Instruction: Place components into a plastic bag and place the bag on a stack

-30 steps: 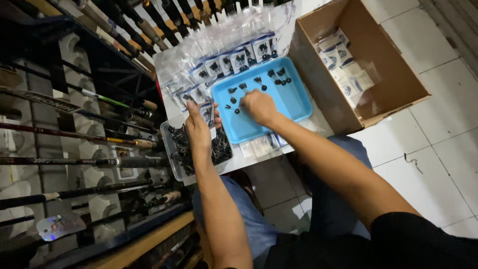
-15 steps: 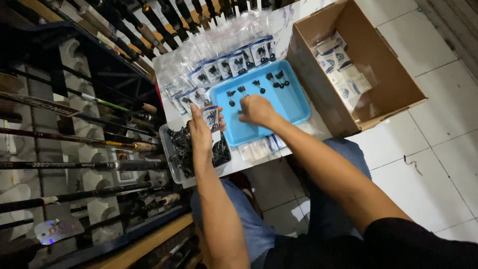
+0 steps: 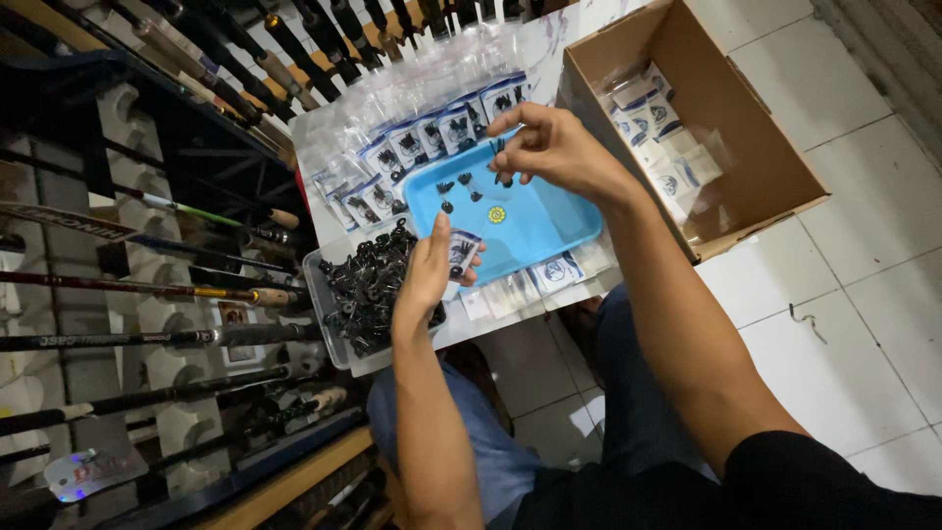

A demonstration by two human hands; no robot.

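My left hand (image 3: 428, 277) holds a small clear plastic bag (image 3: 461, 252) with a printed label at the near left corner of a blue tray (image 3: 549, 231). My right hand (image 3: 557, 149) is raised above the tray's far side, its fingertips pinched on a small black part (image 3: 500, 157). A few small black parts (image 3: 461, 185) lie loose on the tray. Left of the tray stands a clear tub (image 3: 324, 304) filled with several black parts (image 3: 368, 290).
Rows of filled labelled bags (image 3: 432, 132) lie on the white table beyond the tray. An open cardboard box (image 3: 746, 147) with more bags stands at the right on the tiled floor. Fishing rods (image 3: 147, 285) fill a rack at the left.
My right hand has lifted off the tray and moved toward its far side, pinching a black part. My left hand has turned and now shows the small bag.
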